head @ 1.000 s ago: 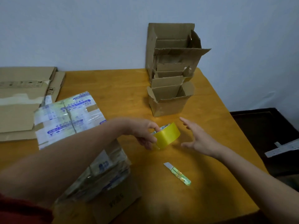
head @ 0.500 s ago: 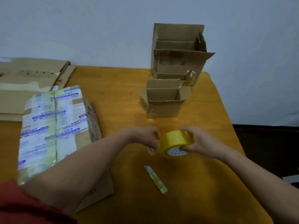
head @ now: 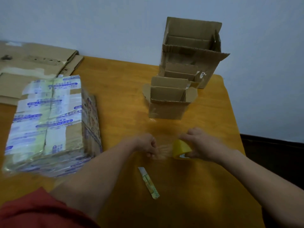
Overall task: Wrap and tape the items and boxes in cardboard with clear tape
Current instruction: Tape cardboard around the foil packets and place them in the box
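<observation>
My right hand [head: 202,145] grips a yellowish roll of clear tape [head: 181,148] above the wooden table [head: 125,96]. A short strip of tape [head: 164,151] stretches left from the roll to my left hand [head: 148,146], which pinches its free end. A cardboard package [head: 47,122] wrapped in printed and clear tape lies on the table at the left, apart from both hands. A small utility knife [head: 148,182] with a green patterned handle lies on the table just in front of my hands.
A small open cardboard box [head: 167,102] stands behind my hands, with taller open boxes [head: 192,50] stacked behind it against the wall. Flattened cardboard sheets [head: 32,63] lie at the back left. The table's right edge drops to a dark floor [head: 271,155].
My right hand took hold of the roll, which my left hand held a second ago. My left hand has pulled the tape's end leftwards, drawing out a short strip.
</observation>
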